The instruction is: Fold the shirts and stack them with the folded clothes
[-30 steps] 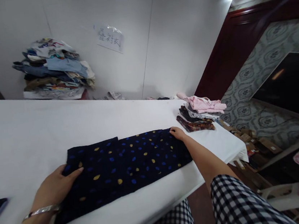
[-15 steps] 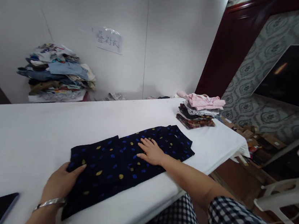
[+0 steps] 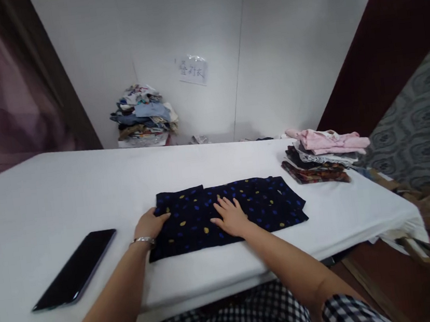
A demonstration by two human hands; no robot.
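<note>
A dark navy shirt (image 3: 191, 221) with blue and yellow leaf-like spots lies folded into a long flat strip on the white-covered table (image 3: 81, 193). At its left end, my left hand (image 3: 150, 225) grips the edge, thumb on top and the other fingers mostly hidden under or behind the cloth. My right hand (image 3: 230, 217) rests flat on the middle of the shirt, fingers spread, holding nothing.
A black phone (image 3: 77, 269) lies left of my left forearm. A stack of folded clothes (image 3: 320, 156), pink on top, stands at the table's right end. Behind the table is a tall clothes pile (image 3: 144, 115), and a paper sign (image 3: 193, 70) hangs on the wall.
My view has swung left, so the table's things appear further right and the whole phone shows. Both hands keep nearly the same places on the shirt, which still lies flat.
</note>
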